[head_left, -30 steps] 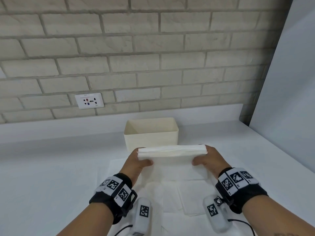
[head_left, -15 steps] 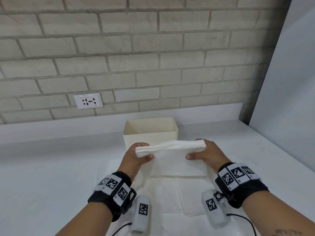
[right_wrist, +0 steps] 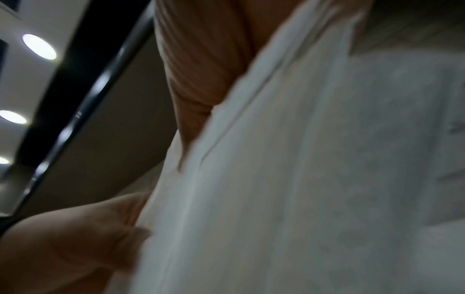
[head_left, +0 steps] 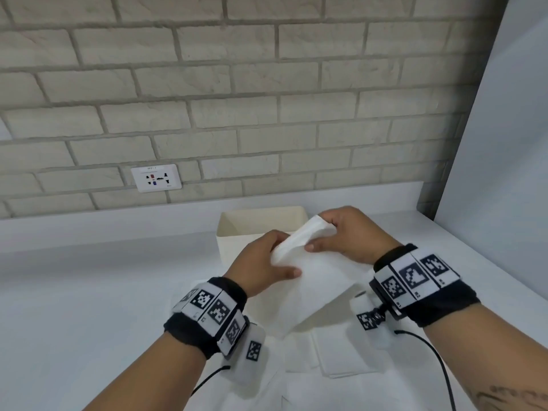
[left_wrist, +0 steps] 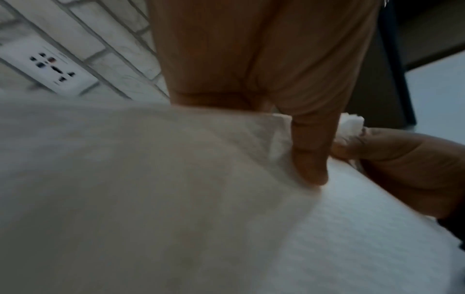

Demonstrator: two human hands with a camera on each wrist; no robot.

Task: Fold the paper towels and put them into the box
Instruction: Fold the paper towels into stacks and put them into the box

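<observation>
Both hands hold one white folded paper towel (head_left: pixel 308 280) in the air, just in front of the cream open box (head_left: pixel 261 221). My left hand (head_left: pixel 267 262) pinches its near left end, thumb on top. My right hand (head_left: pixel 347 235) pinches the far end, raised over the box's right corner, so the towel's top edge slants. The towel hangs down between the wrists. In the left wrist view the towel (left_wrist: pixel 176 189) fills the lower frame under the left fingers (left_wrist: pixel 312 151). In the right wrist view the towel (right_wrist: pixel 302 179) covers most of the frame.
More white paper towels (head_left: pixel 335 357) lie flat on the white counter (head_left: pixel 89 292) under my wrists. A brick wall with a white socket plate (head_left: pixel 156 178) stands behind the box. A grey panel (head_left: pixel 504 173) closes the right side.
The towel was held level with hands wide apart. Now the hands are closer together, the right hand has gone up and back toward the box, and the towel's edge tilts.
</observation>
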